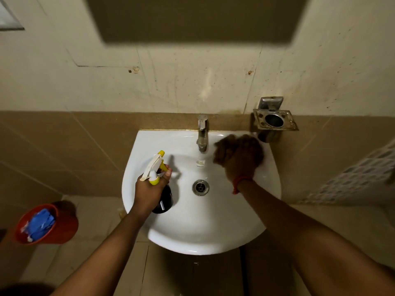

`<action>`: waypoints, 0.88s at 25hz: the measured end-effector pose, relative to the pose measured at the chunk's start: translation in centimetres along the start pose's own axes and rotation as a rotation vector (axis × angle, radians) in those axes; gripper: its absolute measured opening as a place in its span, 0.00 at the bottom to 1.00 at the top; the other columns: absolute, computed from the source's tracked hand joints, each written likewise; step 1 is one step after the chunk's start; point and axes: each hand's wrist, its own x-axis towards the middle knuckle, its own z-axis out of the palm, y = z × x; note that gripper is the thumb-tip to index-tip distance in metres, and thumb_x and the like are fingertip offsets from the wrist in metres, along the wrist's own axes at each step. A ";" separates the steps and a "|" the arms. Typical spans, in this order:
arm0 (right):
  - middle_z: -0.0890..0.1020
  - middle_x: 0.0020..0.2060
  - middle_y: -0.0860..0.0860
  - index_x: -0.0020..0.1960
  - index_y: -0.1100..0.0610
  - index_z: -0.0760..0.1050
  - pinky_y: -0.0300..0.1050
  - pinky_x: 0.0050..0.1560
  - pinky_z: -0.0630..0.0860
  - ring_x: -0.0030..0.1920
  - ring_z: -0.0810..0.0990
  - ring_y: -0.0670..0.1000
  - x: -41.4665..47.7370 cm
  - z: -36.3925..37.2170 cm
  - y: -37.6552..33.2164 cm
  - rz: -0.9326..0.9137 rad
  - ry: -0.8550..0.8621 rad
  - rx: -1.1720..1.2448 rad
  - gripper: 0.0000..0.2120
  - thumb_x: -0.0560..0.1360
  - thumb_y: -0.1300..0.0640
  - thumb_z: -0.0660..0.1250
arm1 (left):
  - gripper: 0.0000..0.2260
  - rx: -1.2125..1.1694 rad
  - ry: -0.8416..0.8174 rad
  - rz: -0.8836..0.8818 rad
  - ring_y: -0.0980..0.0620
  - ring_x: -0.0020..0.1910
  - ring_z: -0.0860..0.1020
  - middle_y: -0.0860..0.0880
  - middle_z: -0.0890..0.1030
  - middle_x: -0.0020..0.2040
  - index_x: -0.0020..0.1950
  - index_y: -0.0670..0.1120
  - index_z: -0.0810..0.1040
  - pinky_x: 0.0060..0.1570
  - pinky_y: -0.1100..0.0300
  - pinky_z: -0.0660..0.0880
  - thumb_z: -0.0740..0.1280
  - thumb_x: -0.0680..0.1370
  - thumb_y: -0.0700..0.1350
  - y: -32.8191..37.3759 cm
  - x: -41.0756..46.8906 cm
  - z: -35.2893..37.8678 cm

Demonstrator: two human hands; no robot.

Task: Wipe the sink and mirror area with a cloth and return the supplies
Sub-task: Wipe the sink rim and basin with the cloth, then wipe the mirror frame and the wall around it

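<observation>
Left hand (149,184) grips a black spray bottle with yellow-white trigger (162,195) over the white ceramic sink's (203,231) left side; right hand (240,165) presses a blurred brown cloth (233,146) on the back-right rim beside the steel tap (202,133); judging by this, wiping is midway, the mirror and supply return remain

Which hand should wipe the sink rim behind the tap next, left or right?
Right. The right hand already presses the brown cloth onto the sink beside the tap; the left hand is occupied holding the spray bottle.

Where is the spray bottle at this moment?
In the head view, the spray bottle is in the left hand, held over the left side of the sink, left of the drain.
</observation>
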 end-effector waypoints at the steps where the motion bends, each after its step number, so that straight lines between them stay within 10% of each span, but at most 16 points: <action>1: 0.67 0.73 0.58 0.76 0.56 0.62 0.59 0.76 0.58 0.74 0.66 0.63 -2.6 1.1 -2.7 -0.086 -0.039 0.075 0.26 0.82 0.46 0.51 | 0.12 0.004 0.007 0.003 0.45 0.52 0.85 0.49 0.87 0.52 0.60 0.46 0.83 0.56 0.47 0.81 0.73 0.78 0.47 -0.1 -0.2 -0.5; 4: 0.64 0.76 0.59 0.78 0.58 0.60 0.60 0.74 0.62 0.76 0.63 0.64 -9.4 4.4 -10.1 -0.658 -0.207 0.038 0.28 0.81 0.54 0.37 | 0.11 0.007 -0.001 0.036 0.55 0.51 0.84 0.47 0.86 0.53 0.59 0.44 0.83 0.54 0.57 0.78 0.73 0.78 0.45 0.1 -0.7 -2.5; 6: 0.76 0.67 0.60 0.71 0.58 0.72 0.59 0.69 0.70 0.69 0.74 0.62 -7.2 4.9 -14.9 -0.891 -0.152 0.057 0.28 0.78 0.52 0.45 | 0.11 0.004 0.020 0.078 0.59 0.50 0.83 0.46 0.86 0.53 0.60 0.47 0.82 0.54 0.62 0.78 0.72 0.78 0.42 1.0 -0.2 -4.3; 9: 0.82 0.48 0.46 0.53 0.48 0.78 0.48 0.50 0.79 0.50 0.82 0.49 -2.7 6.1 -16.7 -0.468 -0.086 0.181 0.14 0.74 0.43 0.60 | 0.16 -0.019 0.032 0.138 0.51 0.55 0.84 0.42 0.85 0.56 0.66 0.44 0.79 0.59 0.50 0.81 0.72 0.79 0.43 2.6 1.3 -7.0; 12: 0.78 0.62 0.54 0.65 0.54 0.74 0.56 0.67 0.70 0.65 0.76 0.58 -1.6 7.9 -17.5 -0.074 -0.029 0.297 0.20 0.77 0.45 0.60 | 0.17 -0.036 0.053 0.183 0.45 0.53 0.84 0.39 0.85 0.55 0.64 0.45 0.80 0.56 0.39 0.81 0.74 0.77 0.49 3.7 1.9 -8.7; 15: 0.68 0.74 0.59 0.75 0.57 0.66 0.57 0.75 0.58 0.75 0.64 0.63 -4.2 7.9 -22.6 -0.215 -0.251 0.116 0.29 0.78 0.44 0.60 | 0.17 -0.030 0.074 0.167 0.42 0.54 0.84 0.40 0.86 0.54 0.60 0.43 0.81 0.57 0.40 0.81 0.75 0.76 0.51 4.6 2.2 -10.4; 19: 0.83 0.54 0.52 0.58 0.51 0.80 0.48 0.56 0.77 0.55 0.81 0.55 -8.5 5.4 -25.9 -0.805 -0.533 0.209 0.15 0.73 0.49 0.66 | 0.14 -0.034 0.113 0.158 0.49 0.53 0.85 0.40 0.86 0.55 0.60 0.40 0.81 0.56 0.56 0.81 0.73 0.77 0.44 4.9 1.7 -12.8; 22: 0.83 0.54 0.50 0.57 0.50 0.79 0.43 0.55 0.76 0.53 0.81 0.49 -12.2 2.1 -26.1 -0.580 -1.014 0.571 0.11 0.81 0.50 0.61 | 0.13 -0.015 0.157 0.148 0.48 0.54 0.85 0.42 0.86 0.55 0.60 0.40 0.81 0.53 0.64 0.80 0.73 0.77 0.43 6.0 0.6 -14.7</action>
